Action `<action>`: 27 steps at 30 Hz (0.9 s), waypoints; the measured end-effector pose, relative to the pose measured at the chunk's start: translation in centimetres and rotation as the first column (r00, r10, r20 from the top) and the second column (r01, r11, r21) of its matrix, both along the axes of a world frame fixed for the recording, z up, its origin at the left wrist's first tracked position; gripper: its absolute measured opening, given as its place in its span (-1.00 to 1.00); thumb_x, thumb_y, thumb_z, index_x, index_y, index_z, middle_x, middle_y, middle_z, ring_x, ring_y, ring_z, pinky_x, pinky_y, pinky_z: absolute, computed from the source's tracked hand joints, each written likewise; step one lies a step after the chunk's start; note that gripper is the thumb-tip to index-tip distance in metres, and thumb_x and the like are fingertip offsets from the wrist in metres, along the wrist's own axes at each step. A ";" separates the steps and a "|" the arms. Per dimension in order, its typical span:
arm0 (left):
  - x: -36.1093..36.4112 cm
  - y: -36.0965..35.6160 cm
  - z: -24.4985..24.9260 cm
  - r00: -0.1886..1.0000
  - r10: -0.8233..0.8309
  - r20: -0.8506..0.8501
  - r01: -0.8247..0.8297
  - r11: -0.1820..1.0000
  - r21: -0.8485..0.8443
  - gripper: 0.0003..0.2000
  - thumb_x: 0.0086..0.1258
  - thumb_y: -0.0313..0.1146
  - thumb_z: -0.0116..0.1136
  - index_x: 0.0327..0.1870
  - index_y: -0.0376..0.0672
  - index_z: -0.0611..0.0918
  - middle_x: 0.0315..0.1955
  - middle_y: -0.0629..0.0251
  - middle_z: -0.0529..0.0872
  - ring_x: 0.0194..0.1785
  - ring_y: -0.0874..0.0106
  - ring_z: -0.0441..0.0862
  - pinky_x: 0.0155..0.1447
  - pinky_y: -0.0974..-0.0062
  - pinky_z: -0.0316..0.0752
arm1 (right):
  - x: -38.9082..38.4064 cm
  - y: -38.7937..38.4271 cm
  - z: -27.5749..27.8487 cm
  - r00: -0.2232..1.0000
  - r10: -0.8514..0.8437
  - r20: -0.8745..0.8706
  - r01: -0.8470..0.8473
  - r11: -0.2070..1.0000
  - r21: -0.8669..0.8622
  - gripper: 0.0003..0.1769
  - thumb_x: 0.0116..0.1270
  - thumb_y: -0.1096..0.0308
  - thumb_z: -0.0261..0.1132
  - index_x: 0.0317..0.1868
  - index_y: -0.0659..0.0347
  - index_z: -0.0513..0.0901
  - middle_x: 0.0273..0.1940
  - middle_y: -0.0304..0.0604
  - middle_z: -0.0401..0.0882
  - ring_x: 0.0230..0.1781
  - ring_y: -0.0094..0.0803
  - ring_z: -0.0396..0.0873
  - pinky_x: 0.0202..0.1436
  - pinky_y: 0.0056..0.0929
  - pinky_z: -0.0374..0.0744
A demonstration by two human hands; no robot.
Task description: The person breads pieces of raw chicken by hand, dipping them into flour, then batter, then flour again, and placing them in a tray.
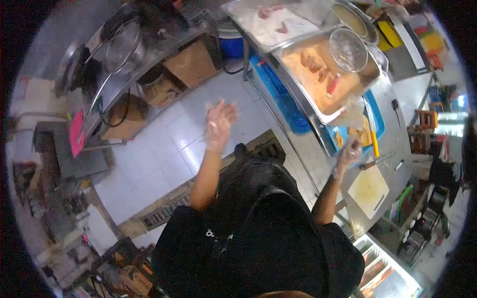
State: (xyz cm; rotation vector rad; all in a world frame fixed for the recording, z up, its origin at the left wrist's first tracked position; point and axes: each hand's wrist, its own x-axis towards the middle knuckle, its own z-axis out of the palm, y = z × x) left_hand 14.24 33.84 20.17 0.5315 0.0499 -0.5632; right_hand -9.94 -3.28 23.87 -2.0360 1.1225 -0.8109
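My left hand (221, 124), in a clear plastic glove, is held out over the tiled floor with its fingers apart and nothing in it. On the other side, my right hand (352, 150), also gloved, is at the near edge of a blue tray (380, 119). Its fingers look curled in, and what they hold, if anything, cannot be made out. Pale orange food pieces (366, 135) lie in that tray, beside a yellow-handled knife (373, 141). Just beyond is a metal pan of orange crumbs (303, 67), holding dark pieces, a red-handled tool (334, 84) and a round sieve (349, 49).
Another pan with white flour (273, 25) stands farther back. A cutting board (368, 191) and a dark-handled knife (376, 162) lie on the steel table at right. Cardboard boxes (189, 59) sit under the left counter. A floor drain grate (166, 213) runs below me.
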 end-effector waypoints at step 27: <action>13.0 -2.9 1.7 0.718 0.451 0.530 -0.687 0.341 0.641 -0.41 0.43 -0.09 -0.19 0.38 -0.18 0.01 0.36 0.13 0.05 0.39 0.29 0.04 0.38 0.39 -0.05 | 29.2 22.8 4.1 0.198 0.977 0.074 -0.956 0.209 -0.206 -0.89 0.19 0.37 0.19 -0.39 0.25 0.55 -0.46 0.05 0.51 -0.42 0.00 0.50 -0.34 -0.16 0.47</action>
